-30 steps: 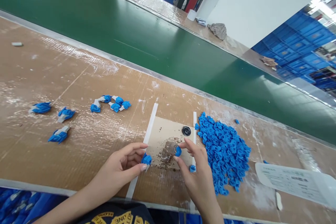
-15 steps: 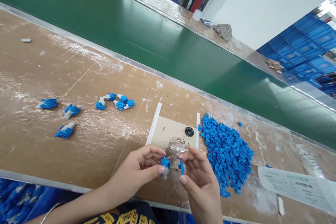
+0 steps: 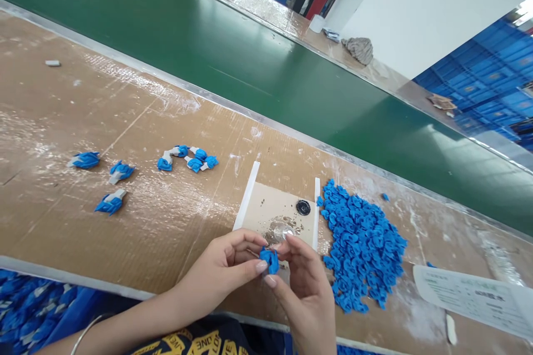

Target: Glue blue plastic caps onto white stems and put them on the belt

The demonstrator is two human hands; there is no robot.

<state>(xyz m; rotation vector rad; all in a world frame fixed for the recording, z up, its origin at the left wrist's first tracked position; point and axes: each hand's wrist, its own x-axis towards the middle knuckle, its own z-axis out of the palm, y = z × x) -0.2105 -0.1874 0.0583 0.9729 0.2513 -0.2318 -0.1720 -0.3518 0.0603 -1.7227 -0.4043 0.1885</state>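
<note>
My left hand [image 3: 227, 266] is closed, thumb and fingers pinching a small blue-and-grey plastic piece [image 3: 268, 259] above the table's near side. Only its blue part shows clearly now; fingers cover the rest. My right hand [image 3: 306, 283] is closed at the right of that piece, its fingertips holding a small blue plastic part against it. I cannot tell the two blue parts apart where they meet. Just beyond the hands lies a beige board [image 3: 258, 205] with a clear wet-looking patch [image 3: 280, 229] and a round black cap [image 3: 303, 208].
A heap of blue plastic parts [image 3: 362, 249] lies right of the board. Several blue-and-grey pieces [image 3: 111, 202] rest at left. A green conveyor belt [image 3: 250, 66] runs behind. A clear printed plastic sheet [image 3: 470, 297] lies at right, and a blue bin [image 3: 37, 310] stands lower left.
My right hand has moved left, bringing its blue part from apart to against the piece in my left hand. The view has shifted slightly.
</note>
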